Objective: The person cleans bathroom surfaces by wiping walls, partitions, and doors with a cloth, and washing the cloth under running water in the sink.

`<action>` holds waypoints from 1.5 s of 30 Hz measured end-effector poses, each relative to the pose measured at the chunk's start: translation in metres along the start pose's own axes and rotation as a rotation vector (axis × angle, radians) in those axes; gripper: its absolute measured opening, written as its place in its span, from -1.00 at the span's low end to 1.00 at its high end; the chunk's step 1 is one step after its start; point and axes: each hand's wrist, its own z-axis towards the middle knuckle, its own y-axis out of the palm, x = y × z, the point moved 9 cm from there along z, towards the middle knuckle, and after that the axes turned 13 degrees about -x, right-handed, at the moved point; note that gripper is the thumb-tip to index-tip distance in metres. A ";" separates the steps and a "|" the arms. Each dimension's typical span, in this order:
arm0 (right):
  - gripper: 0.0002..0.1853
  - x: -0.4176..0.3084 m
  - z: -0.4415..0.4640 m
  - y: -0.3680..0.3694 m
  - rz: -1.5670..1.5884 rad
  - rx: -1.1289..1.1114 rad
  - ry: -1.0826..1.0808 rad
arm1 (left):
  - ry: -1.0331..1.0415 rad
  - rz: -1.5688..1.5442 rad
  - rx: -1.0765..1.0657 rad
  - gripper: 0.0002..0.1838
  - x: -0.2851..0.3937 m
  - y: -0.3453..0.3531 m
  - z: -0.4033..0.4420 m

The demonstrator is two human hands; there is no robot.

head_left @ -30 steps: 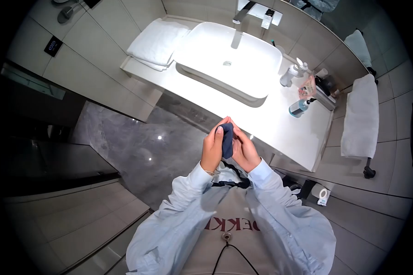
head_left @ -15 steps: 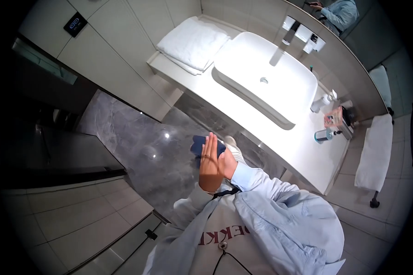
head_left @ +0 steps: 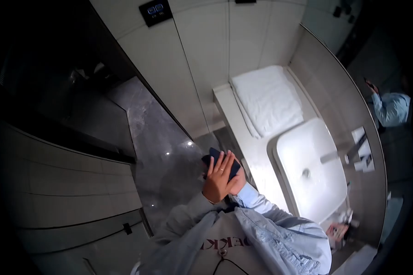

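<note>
A flat dark blue phone [head_left: 235, 169] is between my hands, in front of my body and above the floor. My right hand [head_left: 238, 183] comes from below and grips its right side; most of those fingers are hidden. Over the top of the phone lies my left hand [head_left: 219, 178], fingers stretched out and slightly spread, with a ring on one. Much of the phone's face is covered by that hand.
To the right runs a white counter [head_left: 226, 110] with folded white towels [head_left: 270, 98] and a basin [head_left: 309, 151] under a wall tap [head_left: 357, 151]. Toiletries [head_left: 338, 231] stand at its near end. A mirror [head_left: 394, 151] reflects me. Grey marble floor [head_left: 158, 137] leads to a dark doorway.
My view has turned left, so the counter and basin now sit farther right and lower, and the room looks dimmer. The fingers of my left hand have spread a little over the phone.
</note>
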 end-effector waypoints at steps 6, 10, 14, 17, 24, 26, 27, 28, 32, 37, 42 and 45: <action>-0.39 -0.054 0.054 0.004 -0.128 0.340 0.118 | -0.007 0.012 -0.009 -0.22 -0.040 -0.014 0.059; -0.37 -0.073 0.089 -0.001 -0.189 0.355 0.151 | 0.024 -0.119 -0.042 -0.21 -0.067 -0.030 0.077; -0.33 -0.081 0.187 0.089 -0.402 0.043 0.105 | 0.029 -0.179 -0.006 -0.25 -0.078 -0.095 0.083; -0.30 -0.084 0.268 0.203 -0.643 -0.198 -0.077 | 0.116 -0.107 0.195 -0.29 -0.092 -0.148 0.078; -0.38 -0.017 0.380 0.515 -1.983 -0.971 -1.290 | 0.087 -0.102 0.453 -0.36 -0.165 -0.258 0.079; -0.40 0.044 0.423 0.529 -2.529 -0.889 -1.675 | 0.136 -0.146 0.488 -0.37 -0.179 -0.278 0.088; -0.37 0.071 0.443 0.513 -2.607 -0.737 -2.001 | 0.158 -0.218 0.494 -0.38 -0.188 -0.284 0.093; -0.31 0.093 0.453 0.507 -2.648 -0.964 -1.858 | 0.172 -0.258 0.484 -0.38 -0.198 -0.289 0.099; -0.34 0.044 0.449 0.544 -2.738 -0.930 -1.879 | 0.181 -0.202 0.446 -0.34 -0.232 -0.304 0.116; -0.37 -0.078 0.428 0.611 -2.623 -0.303 -1.995 | 0.108 -0.015 0.473 -0.32 -0.260 -0.317 0.136; -0.39 0.039 0.452 0.541 -2.887 -0.817 -1.852 | -0.020 0.297 0.475 -0.24 -0.274 -0.288 0.166; -0.33 0.090 0.458 0.507 -3.079 -1.309 -1.709 | -0.065 0.479 0.548 -0.20 -0.280 -0.279 0.172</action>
